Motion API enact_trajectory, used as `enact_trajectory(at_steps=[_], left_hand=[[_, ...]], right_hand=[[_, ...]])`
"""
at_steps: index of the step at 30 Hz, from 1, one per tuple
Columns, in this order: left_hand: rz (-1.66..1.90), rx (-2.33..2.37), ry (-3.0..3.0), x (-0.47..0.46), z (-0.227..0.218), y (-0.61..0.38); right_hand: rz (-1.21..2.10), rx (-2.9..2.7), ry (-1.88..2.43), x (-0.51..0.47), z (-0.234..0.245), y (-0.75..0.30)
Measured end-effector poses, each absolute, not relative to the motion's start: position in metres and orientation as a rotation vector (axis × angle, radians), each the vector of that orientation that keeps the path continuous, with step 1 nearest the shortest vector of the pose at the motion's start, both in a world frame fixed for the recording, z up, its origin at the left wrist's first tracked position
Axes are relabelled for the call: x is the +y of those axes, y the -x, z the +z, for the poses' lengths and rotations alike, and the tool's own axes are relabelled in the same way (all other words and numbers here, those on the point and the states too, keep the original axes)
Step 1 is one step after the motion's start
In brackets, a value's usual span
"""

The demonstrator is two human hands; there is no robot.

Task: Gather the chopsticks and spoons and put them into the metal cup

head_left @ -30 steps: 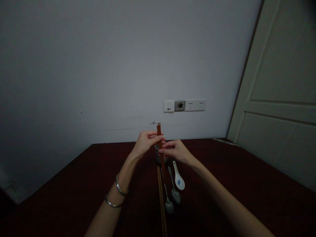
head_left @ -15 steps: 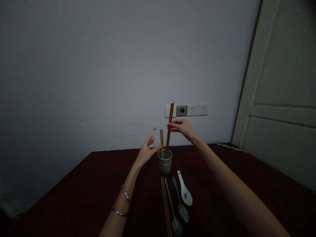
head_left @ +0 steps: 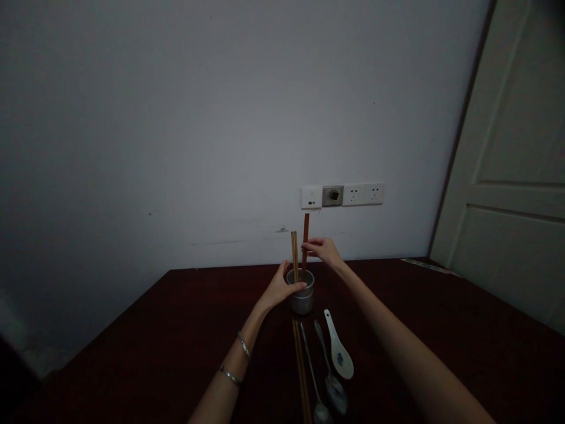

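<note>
A metal cup (head_left: 302, 303) stands upright on the dark red table. My left hand (head_left: 278, 290) is wrapped about the cup's left side near the rim, thumb across the front and fingers behind. Between finger and thumb, my right hand (head_left: 324, 251) pinches a pair of reddish-brown chopsticks (head_left: 306, 227); their lower ends are inside the cup, out of sight. Lighter wooden chopsticks (head_left: 295, 253) lean in the same cup, just left of the reddish ones. In front of it lie another wooden pair of chopsticks (head_left: 301, 368), two metal spoons (head_left: 336, 394) and a white soup spoon (head_left: 342, 360).
The dark red table (head_left: 176, 335) meets a pale wall (head_left: 176, 147) at the back. Switches and sockets (head_left: 364, 194) sit on that wall above the cup. A light panelled door (head_left: 521, 147) is at the right, and a flat strip (head_left: 428, 267) lies at the table's back right.
My right hand has lowered the reddish-brown chopsticks deeper into the cup. My left hand has come from beside the lighter chopsticks down onto the cup. The view has shifted slightly.
</note>
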State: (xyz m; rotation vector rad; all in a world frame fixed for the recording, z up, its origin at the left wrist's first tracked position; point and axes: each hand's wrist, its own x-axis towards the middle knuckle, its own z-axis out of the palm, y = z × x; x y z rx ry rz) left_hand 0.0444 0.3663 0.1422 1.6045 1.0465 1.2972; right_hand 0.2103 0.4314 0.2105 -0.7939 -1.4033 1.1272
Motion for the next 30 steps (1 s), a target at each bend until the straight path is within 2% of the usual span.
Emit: enact_trajectory(at_steps=[10, 30], left_hand=[[1.26, 0.984, -1.674, 0.364, 0.14, -0.049], [1.247, 0.962, -1.704, 0.357, 0.146, -0.051]], right_hand=[[1.025, -1.47, 0.876, 0.436, 0.177, -0.201], [1.142, -1.477, 0.869, 0.435, 0.164, -0.197]])
